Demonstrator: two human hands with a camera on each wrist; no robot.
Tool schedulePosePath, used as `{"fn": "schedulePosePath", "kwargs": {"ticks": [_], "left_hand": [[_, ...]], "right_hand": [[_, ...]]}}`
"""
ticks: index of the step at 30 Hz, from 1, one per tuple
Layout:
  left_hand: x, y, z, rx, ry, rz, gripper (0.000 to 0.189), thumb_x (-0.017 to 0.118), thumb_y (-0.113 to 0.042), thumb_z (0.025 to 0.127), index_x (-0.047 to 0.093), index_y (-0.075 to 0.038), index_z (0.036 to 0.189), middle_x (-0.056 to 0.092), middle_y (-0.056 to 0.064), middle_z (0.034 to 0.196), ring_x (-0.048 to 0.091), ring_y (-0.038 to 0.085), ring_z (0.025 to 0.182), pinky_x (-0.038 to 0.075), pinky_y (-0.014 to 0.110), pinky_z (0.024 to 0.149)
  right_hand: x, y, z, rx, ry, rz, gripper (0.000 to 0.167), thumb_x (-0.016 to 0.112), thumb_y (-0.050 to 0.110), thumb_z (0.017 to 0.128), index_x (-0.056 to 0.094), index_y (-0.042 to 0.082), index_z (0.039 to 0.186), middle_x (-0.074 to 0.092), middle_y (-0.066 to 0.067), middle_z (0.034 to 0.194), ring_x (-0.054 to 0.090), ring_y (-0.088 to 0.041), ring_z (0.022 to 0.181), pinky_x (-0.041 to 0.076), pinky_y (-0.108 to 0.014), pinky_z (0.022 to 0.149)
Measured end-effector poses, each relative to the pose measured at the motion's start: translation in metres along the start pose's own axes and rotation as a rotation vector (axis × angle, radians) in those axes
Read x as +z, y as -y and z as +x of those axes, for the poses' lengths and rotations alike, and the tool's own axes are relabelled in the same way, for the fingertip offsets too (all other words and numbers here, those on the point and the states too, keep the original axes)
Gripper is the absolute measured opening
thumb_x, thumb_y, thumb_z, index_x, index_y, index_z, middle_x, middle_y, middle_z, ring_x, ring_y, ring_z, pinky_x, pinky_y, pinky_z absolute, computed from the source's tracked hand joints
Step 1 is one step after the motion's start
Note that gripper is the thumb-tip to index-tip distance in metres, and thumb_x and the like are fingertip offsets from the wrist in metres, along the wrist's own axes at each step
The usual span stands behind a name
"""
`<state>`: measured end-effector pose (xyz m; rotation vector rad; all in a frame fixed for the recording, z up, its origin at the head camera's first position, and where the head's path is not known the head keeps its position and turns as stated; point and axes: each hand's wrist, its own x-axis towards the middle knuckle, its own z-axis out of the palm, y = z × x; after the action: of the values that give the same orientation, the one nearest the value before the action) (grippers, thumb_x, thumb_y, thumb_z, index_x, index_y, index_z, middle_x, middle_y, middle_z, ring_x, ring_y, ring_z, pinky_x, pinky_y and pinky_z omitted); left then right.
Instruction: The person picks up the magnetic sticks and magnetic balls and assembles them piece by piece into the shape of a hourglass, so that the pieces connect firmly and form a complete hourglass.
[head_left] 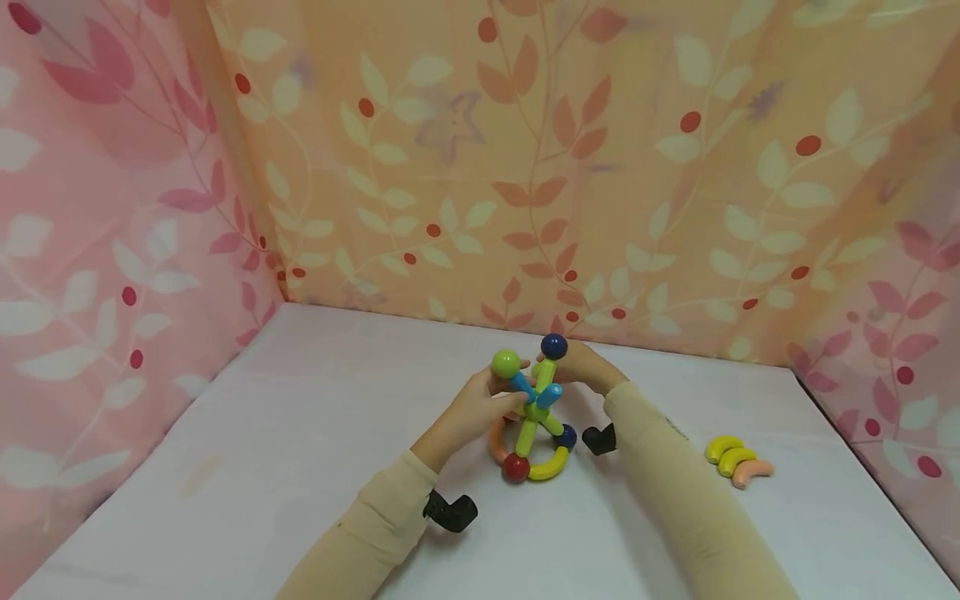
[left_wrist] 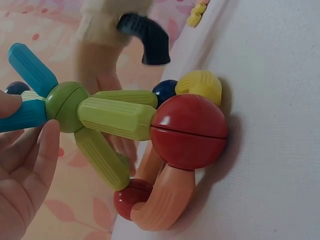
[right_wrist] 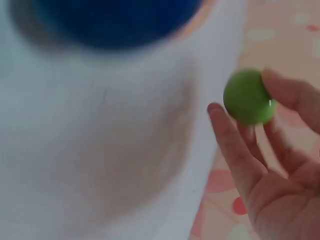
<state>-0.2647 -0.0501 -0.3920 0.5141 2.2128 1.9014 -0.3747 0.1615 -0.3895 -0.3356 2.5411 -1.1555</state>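
Observation:
A magnetic stick-and-ball frame stands on the table, its lime hub ball (left_wrist: 67,107) joining lime sticks (left_wrist: 117,118) and blue sticks (left_wrist: 32,68). Curved yellow (head_left: 550,467) and orange (left_wrist: 167,197) pieces link red (left_wrist: 189,131) and dark blue balls (head_left: 566,437) at its base. A lime ball (head_left: 506,364) and a dark blue ball (head_left: 554,346) top two upper sticks. My left hand (head_left: 480,404) pinches a blue stick (left_wrist: 22,116) between thumb and fingers. Behind the frame, my right hand (head_left: 588,367) holds a green ball (right_wrist: 250,97) between thumb and fingers.
Two yellow curved pieces (head_left: 726,450) and one orange curved piece (head_left: 752,472) lie to the right on the white tabletop (head_left: 300,433). Flowered cloth (head_left: 450,167) hangs behind and at both sides. Black wrist mounts (head_left: 453,511) stick out from both sleeves.

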Motion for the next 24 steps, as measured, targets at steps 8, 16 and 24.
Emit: {"fn": "schedulePosePath", "kwargs": {"ticks": [8,16,24], "left_hand": [[0.002,-0.001,0.001,-0.04,-0.036,0.045,0.042,0.063,-0.023,0.097,0.057,-0.022,0.139,0.067,0.003,0.131,0.056,0.027,0.129,0.054,0.042,0.099],[0.004,-0.002,0.003,-0.047,-0.046,0.025,0.042,0.064,-0.021,0.097,0.058,-0.017,0.139,0.066,0.002,0.132,0.051,0.026,0.134,0.047,0.046,0.109],[0.006,-0.002,0.004,-0.075,-0.05,-0.003,0.043,0.062,-0.022,0.098,0.057,-0.017,0.141,0.062,0.003,0.139,0.053,0.025,0.129,0.049,0.042,0.106]], "right_hand": [[-0.01,0.001,-0.068,0.028,-0.117,0.36,0.047,0.063,0.019,0.096,0.055,-0.001,0.136,0.063,-0.013,0.128,0.065,-0.014,0.107,0.049,-0.038,0.106],[-0.012,0.021,-0.125,-0.136,-0.206,0.561,0.047,0.065,0.013,0.096,0.05,-0.006,0.136,0.062,0.006,0.111,0.065,-0.005,0.099,0.054,-0.017,0.091],[0.002,0.043,-0.151,-0.179,-0.294,0.396,0.043,0.072,0.022,0.091,0.064,0.005,0.13,0.071,0.008,0.107,0.067,-0.01,0.101,0.05,-0.026,0.098]]}}
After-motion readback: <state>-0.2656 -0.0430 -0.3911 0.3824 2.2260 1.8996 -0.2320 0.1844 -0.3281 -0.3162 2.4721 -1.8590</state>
